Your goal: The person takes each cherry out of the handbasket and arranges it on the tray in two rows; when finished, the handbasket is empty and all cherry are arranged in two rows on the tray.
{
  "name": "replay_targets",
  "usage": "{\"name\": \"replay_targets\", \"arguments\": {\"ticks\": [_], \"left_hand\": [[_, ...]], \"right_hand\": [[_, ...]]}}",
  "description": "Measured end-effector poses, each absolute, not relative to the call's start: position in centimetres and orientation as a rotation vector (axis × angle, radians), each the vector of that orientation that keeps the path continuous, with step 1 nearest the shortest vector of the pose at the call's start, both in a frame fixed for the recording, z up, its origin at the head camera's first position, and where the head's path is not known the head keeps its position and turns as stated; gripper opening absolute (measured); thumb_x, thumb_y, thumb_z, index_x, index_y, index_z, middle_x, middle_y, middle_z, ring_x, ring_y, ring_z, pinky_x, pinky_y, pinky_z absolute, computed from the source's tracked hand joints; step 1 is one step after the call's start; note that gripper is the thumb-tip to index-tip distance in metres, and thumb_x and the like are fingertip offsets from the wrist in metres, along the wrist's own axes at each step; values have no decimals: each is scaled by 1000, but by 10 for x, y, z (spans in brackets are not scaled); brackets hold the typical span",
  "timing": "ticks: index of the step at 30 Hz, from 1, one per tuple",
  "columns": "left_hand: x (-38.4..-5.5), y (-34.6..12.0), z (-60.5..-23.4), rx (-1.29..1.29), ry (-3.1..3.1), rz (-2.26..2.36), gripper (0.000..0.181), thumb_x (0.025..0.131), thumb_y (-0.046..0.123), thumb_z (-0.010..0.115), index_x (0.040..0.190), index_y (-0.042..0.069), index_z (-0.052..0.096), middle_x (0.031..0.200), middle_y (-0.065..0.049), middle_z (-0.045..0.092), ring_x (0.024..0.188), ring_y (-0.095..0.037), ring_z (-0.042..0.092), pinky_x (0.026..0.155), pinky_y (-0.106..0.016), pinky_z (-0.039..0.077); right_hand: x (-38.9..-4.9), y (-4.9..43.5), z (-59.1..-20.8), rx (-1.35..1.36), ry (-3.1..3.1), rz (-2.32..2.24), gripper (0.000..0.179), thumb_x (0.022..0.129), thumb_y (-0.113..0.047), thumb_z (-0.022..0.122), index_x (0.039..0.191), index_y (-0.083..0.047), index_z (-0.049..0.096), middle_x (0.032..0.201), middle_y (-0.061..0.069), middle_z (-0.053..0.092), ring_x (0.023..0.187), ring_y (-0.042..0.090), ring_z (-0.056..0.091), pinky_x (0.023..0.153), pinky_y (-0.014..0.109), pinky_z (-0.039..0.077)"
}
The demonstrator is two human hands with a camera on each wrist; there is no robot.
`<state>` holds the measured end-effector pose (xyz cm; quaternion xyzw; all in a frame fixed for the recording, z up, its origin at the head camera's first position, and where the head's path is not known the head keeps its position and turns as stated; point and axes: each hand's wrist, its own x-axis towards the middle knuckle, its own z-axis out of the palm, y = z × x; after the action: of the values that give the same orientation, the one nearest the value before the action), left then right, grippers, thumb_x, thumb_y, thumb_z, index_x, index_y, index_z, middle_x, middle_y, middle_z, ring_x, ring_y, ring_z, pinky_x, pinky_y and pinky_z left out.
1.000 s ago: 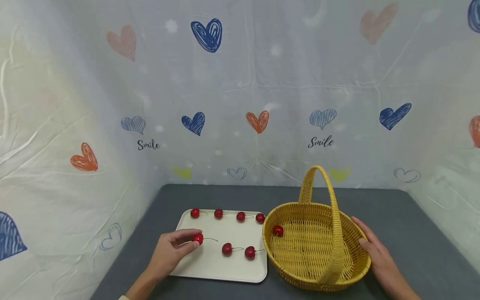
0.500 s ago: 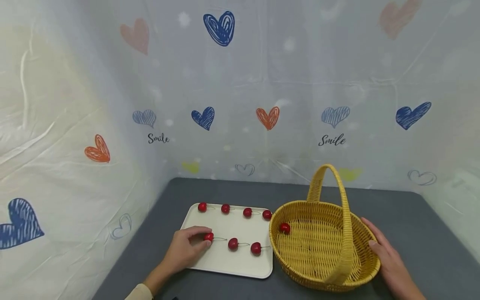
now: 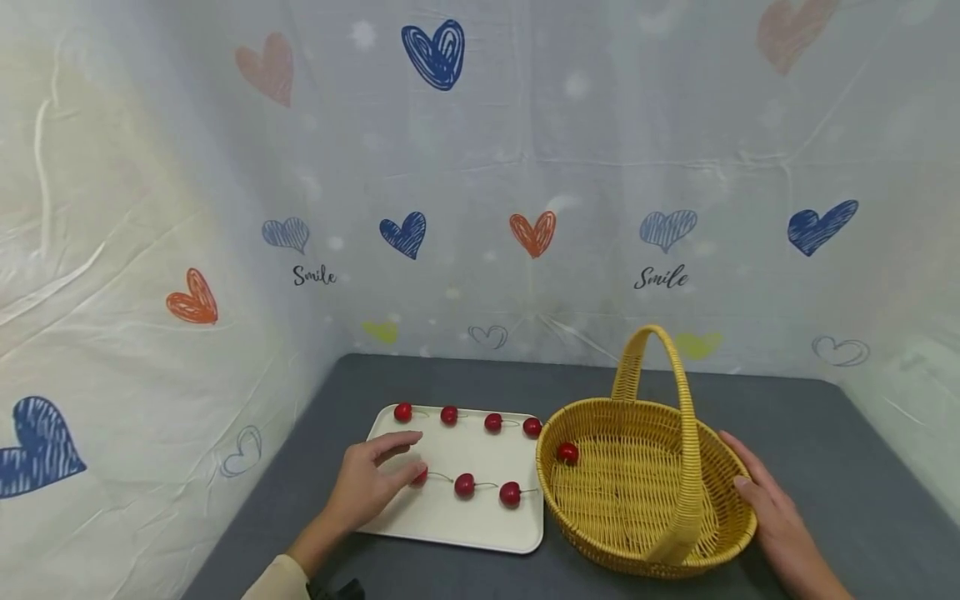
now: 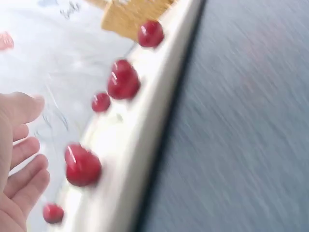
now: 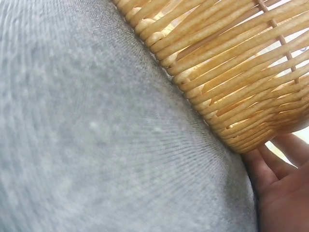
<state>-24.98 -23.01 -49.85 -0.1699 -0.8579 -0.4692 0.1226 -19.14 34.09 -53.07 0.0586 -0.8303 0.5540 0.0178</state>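
Observation:
In the head view my left hand (image 3: pixel 369 479) hovers over the left part of a white tray (image 3: pixel 480 532), thumb and fingers apart. Just beyond its thumb lies a red cherry (image 3: pixel 421 476), partly hidden, its stem pointing right. In the left wrist view the left hand (image 4: pixel 19 159) holds nothing. Two more cherries, one in the middle (image 3: pixel 464 486) and one at the right (image 3: pixel 510 494), continue the front row. My right hand (image 3: pixel 776 512) holds the right side of a yellow wicker basket (image 3: pixel 652 562), thumb at the rim and fingers along the outside wall. One cherry (image 3: pixel 567 453) lies inside the basket.
Several cherries, among them a far-left one (image 3: pixel 402 412), line the tray's back edge. The basket's tall handle (image 3: pixel 686 467) arches over its opening. Basket and tray stand side by side on a dark grey table (image 3: pixel 465 375), with a heart-printed curtain (image 3: pixel 465 167) behind.
My left fingers have let go of the front-left cherry, which now sits on the tray, and have spread and lifted. The view shifted slightly; my right hand stays at the basket.

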Motion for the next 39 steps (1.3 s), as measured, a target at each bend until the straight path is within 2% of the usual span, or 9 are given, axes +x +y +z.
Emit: {"name": "replay_targets", "arguments": {"ticks": [3,8,11,16,22,28,34,37,39], "left_hand": [[-251,-218,-487,-592,-2491,-1478,42,93,14,89,134,10,78,132,-15,78,123,-40,75,108,-48,59],[-255,-191,-470,-817,-2491,-1830,47,100,14,82,144,5,70,141,-20,73,130,-46,70,106,-38,61],[-259,-175,-462,-916,-2488,-1969,48,101,10,80,147,6,68,144,-19,72,133,-46,69,105,-30,61],[-266,-144,-451,-1079,-2472,-2052,49,102,11,78,150,8,67,145,-14,72,135,-49,67,104,-33,62],[-275,-105,-441,-1238,-2529,-1955,48,103,19,79,149,11,68,145,-10,73,134,-44,69,105,-33,62],[-285,-72,-437,-1339,-2698,-1522,46,101,21,81,146,13,72,143,-8,75,131,-24,73,109,-33,60],[-284,-40,-429,-1415,-2755,-741,41,103,17,78,143,10,73,136,-5,78,115,-11,77,93,-17,58],[-283,-23,-428,-1412,-2749,-459,29,102,13,76,131,10,77,113,-2,81,87,-8,72,75,-14,53],[-283,-13,-428,-1373,-2763,-331,17,103,11,73,119,11,78,95,0,76,73,-7,61,64,-17,46]], "right_hand": [[-191,341,-530,180,-2579,1728,58,123,-39,26,178,-33,11,179,-11,14,132,-33,25,96,-1,34],[-191,340,-530,183,-2566,1716,57,123,-37,27,178,-32,12,177,-15,17,133,-33,26,98,-1,34],[-191,340,-530,180,-2572,1689,57,123,-37,27,178,-33,13,177,-15,17,134,-33,25,98,-1,33],[-191,340,-530,181,-2576,1693,58,123,-38,27,178,-33,12,178,-12,15,134,-32,25,97,-1,34],[-191,339,-528,165,-2582,1708,58,122,-39,27,178,-33,12,180,-7,14,132,-32,25,96,0,35],[-191,337,-529,174,-2577,1694,58,123,-39,27,178,-31,12,179,-12,15,133,-33,24,97,-1,34],[-191,338,-530,161,-2597,1680,58,122,-41,27,178,-33,12,182,-4,13,133,-33,23,97,-2,32],[-192,339,-530,164,-2596,1677,58,122,-40,26,178,-33,12,180,-7,15,133,-33,24,96,-2,33],[-192,339,-530,169,-2594,1663,58,122,-39,27,178,-33,13,178,-12,17,132,-33,24,96,-1,33]]}}
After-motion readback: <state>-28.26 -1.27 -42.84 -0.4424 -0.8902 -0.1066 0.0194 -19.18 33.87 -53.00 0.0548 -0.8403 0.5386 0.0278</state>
